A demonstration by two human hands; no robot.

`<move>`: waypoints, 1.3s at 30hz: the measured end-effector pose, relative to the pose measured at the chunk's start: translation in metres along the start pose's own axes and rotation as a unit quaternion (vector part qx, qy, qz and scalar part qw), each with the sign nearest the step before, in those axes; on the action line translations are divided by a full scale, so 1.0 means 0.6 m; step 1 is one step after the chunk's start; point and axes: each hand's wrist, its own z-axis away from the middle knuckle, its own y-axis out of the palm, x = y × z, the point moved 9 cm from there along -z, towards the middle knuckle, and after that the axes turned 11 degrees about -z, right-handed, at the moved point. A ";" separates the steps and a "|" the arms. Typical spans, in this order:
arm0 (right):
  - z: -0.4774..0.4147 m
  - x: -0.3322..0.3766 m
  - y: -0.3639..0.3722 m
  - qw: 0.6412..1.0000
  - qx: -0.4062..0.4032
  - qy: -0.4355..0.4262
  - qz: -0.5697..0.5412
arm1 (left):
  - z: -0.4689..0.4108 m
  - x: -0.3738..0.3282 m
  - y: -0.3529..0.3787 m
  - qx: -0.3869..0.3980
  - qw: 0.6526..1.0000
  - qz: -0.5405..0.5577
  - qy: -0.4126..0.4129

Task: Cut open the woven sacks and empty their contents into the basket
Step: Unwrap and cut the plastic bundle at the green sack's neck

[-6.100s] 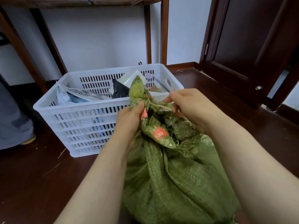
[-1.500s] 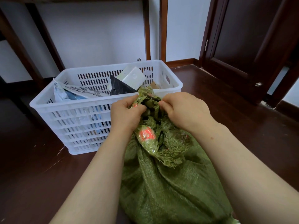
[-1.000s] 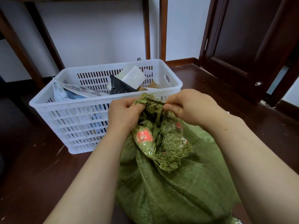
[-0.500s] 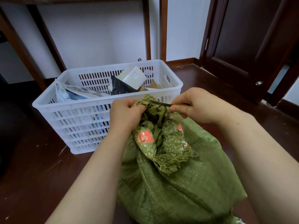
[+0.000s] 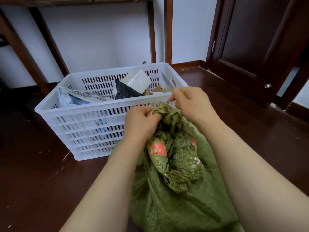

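Up off the green woven sack (image 5: 175, 206), which stands just in front of the white slotted plastic basket (image 5: 80, 124) with its long axis upright and neck topmost, the right hand (image 5: 192, 104) has lifted, pinching a slim grey blade (image 5: 167, 81). The left hand (image 5: 140, 126) clenches the bunched neck, which looks unopened, so emptying is still ahead.

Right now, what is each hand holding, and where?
Left hand grips the sack by its bunched neck. Right hand holds a blade by its near end, tip pointing away.
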 end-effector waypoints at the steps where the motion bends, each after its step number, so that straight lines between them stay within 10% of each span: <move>1: 0.000 -0.002 -0.007 1.000 -0.003 0.000 -0.010 | -0.002 0.003 -0.005 -0.010 1.000 0.002 -0.001; 5: 0.014 -0.030 0.004 0.994 0.077 0.048 0.060 | -0.005 0.009 -0.016 -0.013 0.999 0.037 -0.005; 27: 0.005 -0.063 -0.028 0.995 -0.038 0.043 0.078 | -0.011 0.007 -0.036 -0.014 0.998 -0.052 0.017; 39: 0.006 -0.055 -0.011 0.996 0.011 0.082 -0.032 | 0.011 -0.012 0.014 0.197 0.978 0.064 0.004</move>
